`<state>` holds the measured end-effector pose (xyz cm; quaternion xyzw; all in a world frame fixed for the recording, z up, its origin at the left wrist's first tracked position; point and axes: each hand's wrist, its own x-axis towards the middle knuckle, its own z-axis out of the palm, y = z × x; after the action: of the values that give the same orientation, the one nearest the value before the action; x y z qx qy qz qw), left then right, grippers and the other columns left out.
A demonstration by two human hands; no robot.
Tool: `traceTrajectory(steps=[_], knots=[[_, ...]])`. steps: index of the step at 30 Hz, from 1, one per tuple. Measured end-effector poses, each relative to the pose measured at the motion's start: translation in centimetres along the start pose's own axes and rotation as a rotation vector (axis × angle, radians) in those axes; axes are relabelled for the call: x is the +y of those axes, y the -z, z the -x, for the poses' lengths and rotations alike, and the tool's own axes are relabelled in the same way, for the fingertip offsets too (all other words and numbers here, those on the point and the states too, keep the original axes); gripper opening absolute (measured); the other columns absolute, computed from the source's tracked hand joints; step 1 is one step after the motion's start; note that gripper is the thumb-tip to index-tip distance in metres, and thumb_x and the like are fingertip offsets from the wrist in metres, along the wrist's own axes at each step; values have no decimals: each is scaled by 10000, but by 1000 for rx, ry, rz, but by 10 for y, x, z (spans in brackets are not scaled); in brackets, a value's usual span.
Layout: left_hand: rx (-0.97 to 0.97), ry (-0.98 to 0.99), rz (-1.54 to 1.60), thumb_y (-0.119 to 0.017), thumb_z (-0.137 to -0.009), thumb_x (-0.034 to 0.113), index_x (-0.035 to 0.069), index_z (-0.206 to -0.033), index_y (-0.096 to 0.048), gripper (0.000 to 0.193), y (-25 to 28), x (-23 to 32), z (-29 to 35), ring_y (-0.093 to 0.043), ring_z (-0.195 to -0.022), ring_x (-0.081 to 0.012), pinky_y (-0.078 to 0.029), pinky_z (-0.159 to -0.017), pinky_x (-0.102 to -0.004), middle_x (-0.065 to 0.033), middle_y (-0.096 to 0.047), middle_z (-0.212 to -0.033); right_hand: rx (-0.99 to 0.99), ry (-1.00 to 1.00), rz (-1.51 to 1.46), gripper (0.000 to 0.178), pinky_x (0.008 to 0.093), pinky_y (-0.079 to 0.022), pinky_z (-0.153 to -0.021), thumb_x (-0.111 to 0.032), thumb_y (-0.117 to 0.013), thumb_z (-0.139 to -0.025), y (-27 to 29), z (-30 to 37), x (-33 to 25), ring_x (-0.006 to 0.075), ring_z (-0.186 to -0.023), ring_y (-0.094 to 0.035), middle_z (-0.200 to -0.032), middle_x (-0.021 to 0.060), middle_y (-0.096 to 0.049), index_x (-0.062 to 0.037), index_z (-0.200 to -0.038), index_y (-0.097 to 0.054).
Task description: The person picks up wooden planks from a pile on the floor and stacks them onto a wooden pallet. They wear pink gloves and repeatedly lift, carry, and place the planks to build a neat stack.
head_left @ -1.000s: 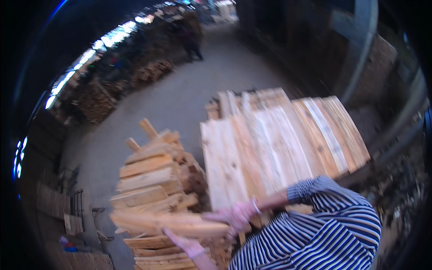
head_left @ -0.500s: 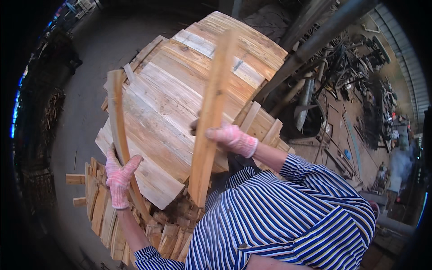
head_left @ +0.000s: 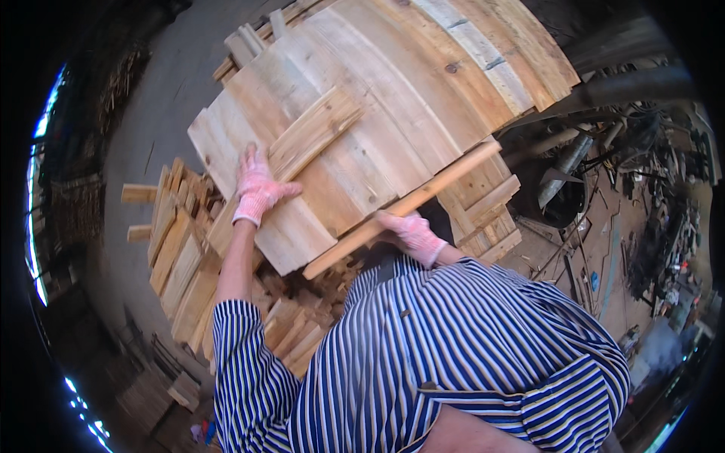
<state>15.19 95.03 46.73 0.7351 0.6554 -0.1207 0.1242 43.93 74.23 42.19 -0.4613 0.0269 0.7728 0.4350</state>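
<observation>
My left hand (head_left: 260,187), in a pink-and-white knit glove, straddles a wooden board (head_left: 317,128), fingers along one side and thumb out on the other. This board slants across a layer of planks laid side by side (head_left: 377,106). My right hand (head_left: 415,238), gloved the same way, grips a second wooden board (head_left: 442,181) at the near edge of that layer. The second board shows its narrow edge upward. Most of the right fingers are hidden behind it.
Loose wood pieces (head_left: 181,257) are heaped at the lower left, below the planks. Shorter slats (head_left: 483,211) sit under the layer's right side. A thick pipe (head_left: 619,84) crosses at the upper right. Cables and scrap (head_left: 664,219) lie on the floor beyond.
Both boards have come down from their raised positions. The left one now lies slanted over the planks; the right one has turned onto its edge along their near side. The view has shifted.
</observation>
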Motion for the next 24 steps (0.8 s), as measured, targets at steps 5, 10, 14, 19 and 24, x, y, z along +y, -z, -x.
traceTrajectory(steps=[5, 10, 14, 19, 24], knots=[[27, -62, 143, -987, -508, 443, -27, -1554, -330, 1322, -1, -6, -7, -238, -1532, -408, -233, -1269, -435, -282, -302, -1624, 56, 132, 92, 640, 423, -609, -843, -258, -869, -843, 0, 8, -7, 260, -1029, -687, -1148, 120, -689, -53, -1355, -546], [7, -85, 87, -978, -513, 478, -57, -1552, -302, 1349, -6, -12, -7, -200, -1540, -407, -220, -1276, -431, -253, -251, -1649, 315, 293, 125, 507, 364, -626, -789, -362, -896, -799, 74, 19, -53, 230, -917, -731, -1031, 123, -754, 22, -1088, -736], [6, -52, 78, -996, -476, 453, -49, -1556, -298, 1381, -16, -16, -12, -169, -1553, -372, -199, -1285, -413, -225, -231, -1661, 336, 257, 104, 533, 401, -651, -754, -387, -870, -828, 146, 9, -144, 296, -917, -754, -1057, 215, -740, 80, -1035, -714], [-14, 30, 88, -1024, -420, 384, -50, -1541, -317, 1395, -20, -16, -14, -178, -1552, -360, -200, -1284, -406, -227, -237, -1656, 209, 221, 349, 582, 371, -627, -717, -462, -863, -821, 157, -27, -210, 279, -874, -771, -821, 194, -762, 80, -990, -736], [-23, 42, 144, -1029, -411, 314, -53, -1533, -331, 1372, -14, -8, -11, -196, -1541, -371, -214, -1277, -412, -230, -224, -1651, 212, 240, 142, 687, 438, -657, -811, -389, -923, -760, 167, -22, -206, 341, -942, -756, -1112, 251, -717, 115, -1136, -646]])
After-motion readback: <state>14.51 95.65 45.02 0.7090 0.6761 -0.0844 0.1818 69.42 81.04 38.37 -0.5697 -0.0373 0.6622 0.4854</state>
